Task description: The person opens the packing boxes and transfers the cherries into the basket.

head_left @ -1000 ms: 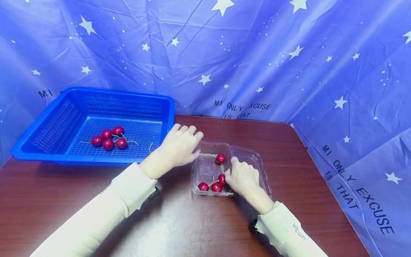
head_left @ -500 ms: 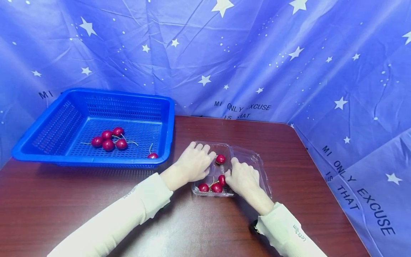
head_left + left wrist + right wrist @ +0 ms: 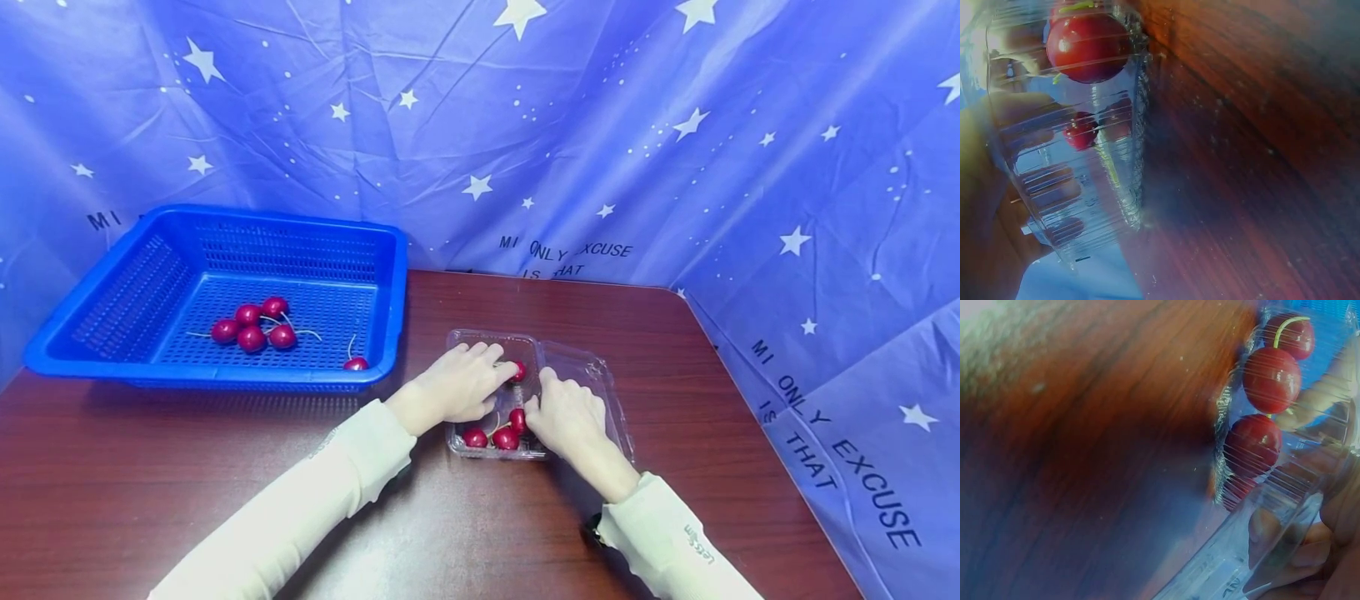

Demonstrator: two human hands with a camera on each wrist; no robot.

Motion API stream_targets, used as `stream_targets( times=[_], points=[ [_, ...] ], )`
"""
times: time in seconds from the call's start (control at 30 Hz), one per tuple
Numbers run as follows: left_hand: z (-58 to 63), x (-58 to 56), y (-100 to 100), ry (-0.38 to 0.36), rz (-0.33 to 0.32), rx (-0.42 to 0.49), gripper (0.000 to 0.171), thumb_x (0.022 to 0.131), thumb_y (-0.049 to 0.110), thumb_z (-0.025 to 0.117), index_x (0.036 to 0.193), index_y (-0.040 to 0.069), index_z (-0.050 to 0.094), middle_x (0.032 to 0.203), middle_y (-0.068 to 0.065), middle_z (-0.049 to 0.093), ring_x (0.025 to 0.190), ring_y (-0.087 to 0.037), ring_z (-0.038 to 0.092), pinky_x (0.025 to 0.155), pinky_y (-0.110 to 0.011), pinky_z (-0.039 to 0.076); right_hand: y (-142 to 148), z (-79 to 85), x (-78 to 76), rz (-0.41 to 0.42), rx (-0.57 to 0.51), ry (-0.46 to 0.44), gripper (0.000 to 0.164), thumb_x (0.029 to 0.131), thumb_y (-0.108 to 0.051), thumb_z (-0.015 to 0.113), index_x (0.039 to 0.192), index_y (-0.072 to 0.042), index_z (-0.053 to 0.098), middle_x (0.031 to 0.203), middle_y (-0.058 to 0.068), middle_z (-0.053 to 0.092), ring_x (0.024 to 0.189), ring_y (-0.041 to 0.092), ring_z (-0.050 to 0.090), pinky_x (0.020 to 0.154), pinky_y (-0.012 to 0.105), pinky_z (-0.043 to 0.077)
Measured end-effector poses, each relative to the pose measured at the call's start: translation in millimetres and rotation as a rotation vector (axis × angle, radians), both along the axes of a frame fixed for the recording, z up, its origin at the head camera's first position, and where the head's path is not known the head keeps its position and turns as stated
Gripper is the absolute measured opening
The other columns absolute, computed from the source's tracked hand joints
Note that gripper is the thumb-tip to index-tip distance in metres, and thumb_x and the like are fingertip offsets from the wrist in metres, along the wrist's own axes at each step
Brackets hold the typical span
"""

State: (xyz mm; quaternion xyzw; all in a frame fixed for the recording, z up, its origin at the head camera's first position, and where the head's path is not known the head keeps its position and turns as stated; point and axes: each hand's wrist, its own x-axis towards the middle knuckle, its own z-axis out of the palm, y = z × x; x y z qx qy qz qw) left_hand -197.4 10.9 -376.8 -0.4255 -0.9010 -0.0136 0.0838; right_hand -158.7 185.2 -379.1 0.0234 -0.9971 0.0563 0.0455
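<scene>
Counting four cherries (image 3: pixel 506 439) in the clear box (image 3: pixel 514 336) and six in the blue basket (image 3: pixel 225 367); judging the work partway, perhaps under half done, with the lid (image 3: pixel 611 387) not closed. Reaching into the box with the left hand (image 3: pixel 459 383), fingers loose, seemingly not pinching, forefinger apparently touching the far cherry (image 3: pixel 519 372). Gripping the box's lid side with the right hand (image 3: pixel 568 410), fingers curled.
</scene>
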Motion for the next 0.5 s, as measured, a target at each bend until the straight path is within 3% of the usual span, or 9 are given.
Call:
stream_targets(
  times=[0.27,0.5],
  points=[
    [3.6,-0.5,7.8,-0.022,-0.013,-0.037,0.044,0.086,0.026,0.065,0.128,0.015,0.057,0.129,-0.011,0.058,0.109,-0.025,0.059,0.087,-0.042,0.056,0.3,1.0,-0.9,-0.011,0.007,-0.024,0.022,0.078,-0.024,0.058,0.087,-0.004,0.056,0.076,0.024,0.071,0.064,0.043,0.064,0.048,0.053,0.048],
    [5.1,-0.5,15.8,-0.164,-0.010,-0.108,0.053,0.088,0.022,0.062,0.139,0.017,0.051,0.152,-0.012,0.043,0.136,-0.024,0.043,0.103,-0.045,0.049,-0.3,1.4,-1.0,-0.013,0.002,-0.032,0.022,0.078,-0.024,0.057,0.089,-0.004,0.056,0.078,0.025,0.071,0.065,0.043,0.064,0.050,0.053,0.048]
  ],
)
